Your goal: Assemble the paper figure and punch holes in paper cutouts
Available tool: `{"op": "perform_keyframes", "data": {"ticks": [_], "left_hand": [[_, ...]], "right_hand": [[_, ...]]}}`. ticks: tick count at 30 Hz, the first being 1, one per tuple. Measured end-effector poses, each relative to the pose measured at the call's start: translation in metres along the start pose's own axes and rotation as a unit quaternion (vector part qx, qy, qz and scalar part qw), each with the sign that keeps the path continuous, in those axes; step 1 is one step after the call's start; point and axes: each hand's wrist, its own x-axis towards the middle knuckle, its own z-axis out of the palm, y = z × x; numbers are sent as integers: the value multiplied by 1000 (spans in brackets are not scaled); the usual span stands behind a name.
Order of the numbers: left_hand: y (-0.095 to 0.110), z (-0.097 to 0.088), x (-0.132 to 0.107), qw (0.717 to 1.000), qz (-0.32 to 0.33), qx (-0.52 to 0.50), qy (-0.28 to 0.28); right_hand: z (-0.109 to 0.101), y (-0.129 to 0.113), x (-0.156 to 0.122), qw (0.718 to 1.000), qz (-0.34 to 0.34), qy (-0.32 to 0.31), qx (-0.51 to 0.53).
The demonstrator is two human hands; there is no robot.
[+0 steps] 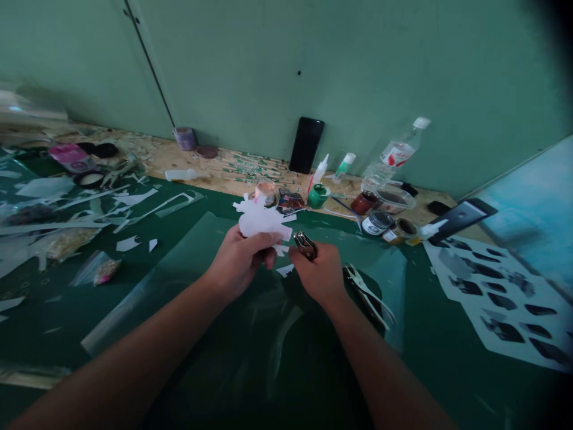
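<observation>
My left hand is closed on a white paper cutout with small tabs sticking out around its edge, the thumb lying across its lower side. Just to the right, my right hand wraps round a metal hole punch. The punch's head points up toward the cutout and stands slightly apart from it; its handles are hidden in the hand. A small white paper scrap lies between the hands. Beside my right wrist rests a white-handled plier-like tool. A clear plastic sheet lies under both hands.
Paper scraps and small bags litter the left of the green table. Paint jars, a glue bottle, a leaning black phone and a plastic bottle stand along the back. A sheet of dark printed shapes lies at right.
</observation>
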Motion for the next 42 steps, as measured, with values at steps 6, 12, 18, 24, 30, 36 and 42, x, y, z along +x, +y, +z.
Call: {"op": "perform_keyframes", "data": {"ticks": [6,12,18,24,30,36,42], "left_hand": [[1,2,0,999,2,29,24],[1,2,0,998,18,53,36],[2,0,-2,996,26,76,28],[5,3,-5,989,10,132,63],[5,2,-7,980,9,178,88],[7,2,-9,976,19,194,95],[9,7,-12,952,57,291,79]], "right_hand": [[0,-2,-1,999,-26,2,-25],[1,1,0,996,-41,19,-75],[-1,2,-1,993,-42,13,-106],[-2,3,-1,991,-62,18,-119],[-2,3,0,984,-71,17,-161],[-2,5,-1,974,-79,14,-210],[-2,4,-1,968,-87,-9,-237]]}}
